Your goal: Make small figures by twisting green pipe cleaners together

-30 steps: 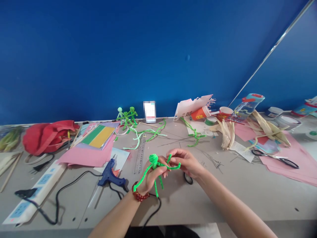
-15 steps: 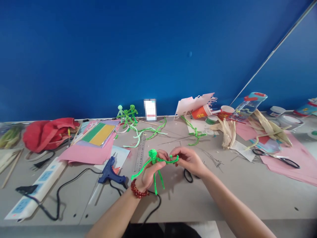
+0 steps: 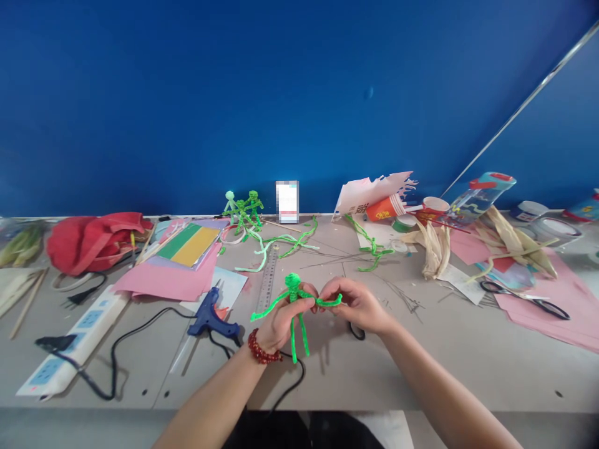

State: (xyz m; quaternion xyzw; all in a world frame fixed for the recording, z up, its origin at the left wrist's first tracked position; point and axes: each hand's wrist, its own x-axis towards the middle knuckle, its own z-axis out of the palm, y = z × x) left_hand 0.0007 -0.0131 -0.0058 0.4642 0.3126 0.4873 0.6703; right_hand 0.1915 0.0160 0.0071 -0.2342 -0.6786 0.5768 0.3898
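Observation:
A bright green wire-like doll with a wrapped round head, thin arms and two hanging legs is in my hands above the table. My left hand, with a red bead bracelet at its wrist, pinches the doll's arm close to the body between thumb and fingers. My right hand is closed on the outer part of that same arm, whose tip curls up by the fingers. The doll's other arm slants down to the left. Part of the held arm is hidden behind my fingertips.
Left of my hands lie a blue glue gun, a ruler and a white power strip. Smaller green figures stand by the wall. To the right are scissors, dried husks and pink paper.
The doll's held arm now runs lower and flatter, with its end pulled slightly right. My fingertips have come closer together on it. The camera view has shifted a little.

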